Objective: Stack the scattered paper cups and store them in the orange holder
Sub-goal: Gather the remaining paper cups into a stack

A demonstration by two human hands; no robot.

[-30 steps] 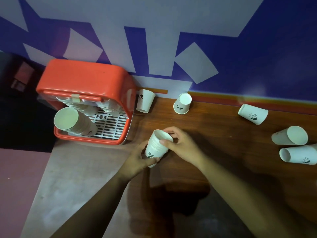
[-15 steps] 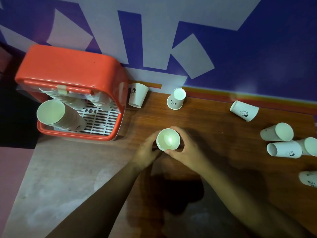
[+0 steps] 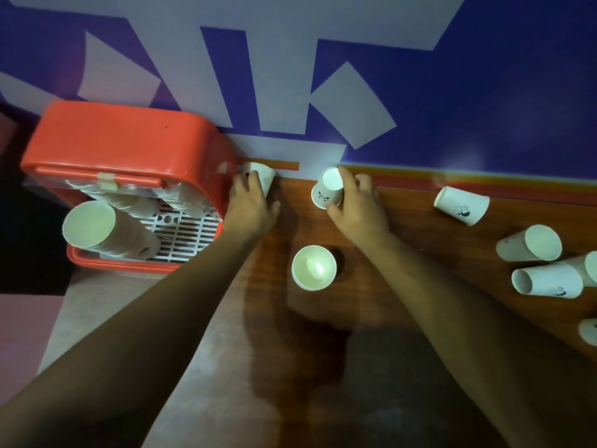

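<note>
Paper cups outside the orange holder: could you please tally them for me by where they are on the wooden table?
White paper cup nearest the holder, at the left hand: 1
White paper cup with a printed face, in the right hand: 1
Upright white paper cup standing alone: 1
White paper cups at the right: 5
Total: 8

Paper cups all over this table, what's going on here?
A person is gathering paper cups. Their left hand reaches onto the cup beside the holder, though a firm grip isn't clear, while the right hand pinches a printed cup by the wall. What looks like a short stack stands upright on the table between the arms. More loose cups lie on their sides to the right, and the orange holder has stacked cups inside.
</note>
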